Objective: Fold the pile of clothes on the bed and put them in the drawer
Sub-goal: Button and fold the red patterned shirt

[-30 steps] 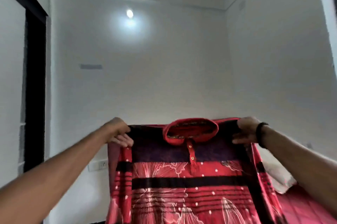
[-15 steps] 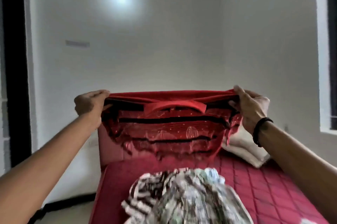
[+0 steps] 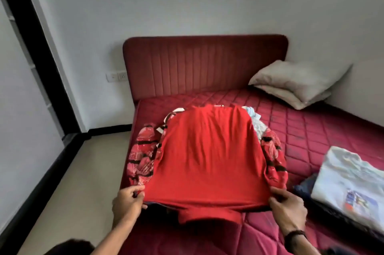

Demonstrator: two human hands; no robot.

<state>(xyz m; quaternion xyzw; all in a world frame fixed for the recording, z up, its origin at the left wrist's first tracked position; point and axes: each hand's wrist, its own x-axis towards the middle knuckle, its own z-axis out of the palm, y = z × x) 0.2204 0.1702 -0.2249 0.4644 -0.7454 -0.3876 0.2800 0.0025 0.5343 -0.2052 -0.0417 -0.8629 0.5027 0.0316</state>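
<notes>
Lying back-side up on the quilted maroon mattress (image 3: 311,130), the plain red cotton shirt (image 3: 207,151) is covering a patterned clothes pile (image 3: 256,124). The left hand (image 3: 126,202) and right hand (image 3: 287,207) are each pinching a near shoulder corner, fingers curled under the fabric's edge nearest the mattress foot.

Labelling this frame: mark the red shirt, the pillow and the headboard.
red shirt (image 3: 209,157), head view, middle of its plain back.
pillow (image 3: 299,80), head view, centre of the top cushion.
headboard (image 3: 199,65), head view, middle of its ribbed padding.
</notes>
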